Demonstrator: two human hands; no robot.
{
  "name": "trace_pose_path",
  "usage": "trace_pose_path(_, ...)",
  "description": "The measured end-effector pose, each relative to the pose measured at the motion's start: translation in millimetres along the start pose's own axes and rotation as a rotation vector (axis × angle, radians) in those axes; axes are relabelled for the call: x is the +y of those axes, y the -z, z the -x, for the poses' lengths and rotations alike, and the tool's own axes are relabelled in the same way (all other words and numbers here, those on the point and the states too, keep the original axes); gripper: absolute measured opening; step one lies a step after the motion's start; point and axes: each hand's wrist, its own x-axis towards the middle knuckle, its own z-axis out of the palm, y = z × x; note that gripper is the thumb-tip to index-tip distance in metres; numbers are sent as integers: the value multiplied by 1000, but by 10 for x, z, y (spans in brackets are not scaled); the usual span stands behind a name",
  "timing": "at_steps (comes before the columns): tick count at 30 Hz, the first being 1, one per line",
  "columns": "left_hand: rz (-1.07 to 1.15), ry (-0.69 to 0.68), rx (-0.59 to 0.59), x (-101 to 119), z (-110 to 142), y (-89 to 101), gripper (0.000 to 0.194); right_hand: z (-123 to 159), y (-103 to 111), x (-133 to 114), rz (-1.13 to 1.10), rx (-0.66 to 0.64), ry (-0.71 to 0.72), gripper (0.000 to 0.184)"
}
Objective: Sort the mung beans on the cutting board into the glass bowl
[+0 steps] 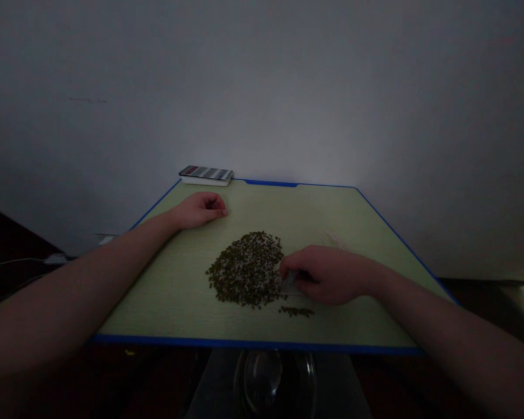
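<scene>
Left hand [201,210] relaxed, right hand [327,273] at the edge of one pile [247,267] of green and whitish grains.
Two hands rest over one surface [353,215]: the left is released and loosely curled beyond the pile; the right is curled, with one pale, see-through piece [289,283] at its fingers, though whether it is gripped I cannot tell. The single pile, its grains too many and small to count, lies mid-surface, just left of the right hand. One short row [296,312] of green grains lies nearer the front edge, one pale scatter [333,238] just beyond the right hand. At the far left corner one phone [206,173] lies on one white box [205,181]. Below the front edge is one glass bowl [262,372]; one wall [262,87] stands behind.
</scene>
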Motion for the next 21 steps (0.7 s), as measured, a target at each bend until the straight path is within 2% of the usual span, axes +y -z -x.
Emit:
trace_pose_path(12, -15, -18, -9, -67, -17, 8, 29, 25, 0, -8, -4, -23, -1, 31)
trace_pose_path(21, -19, 4, 7, -19, -1, -1, 28, 25, 16, -3, 12, -42, 0, 29)
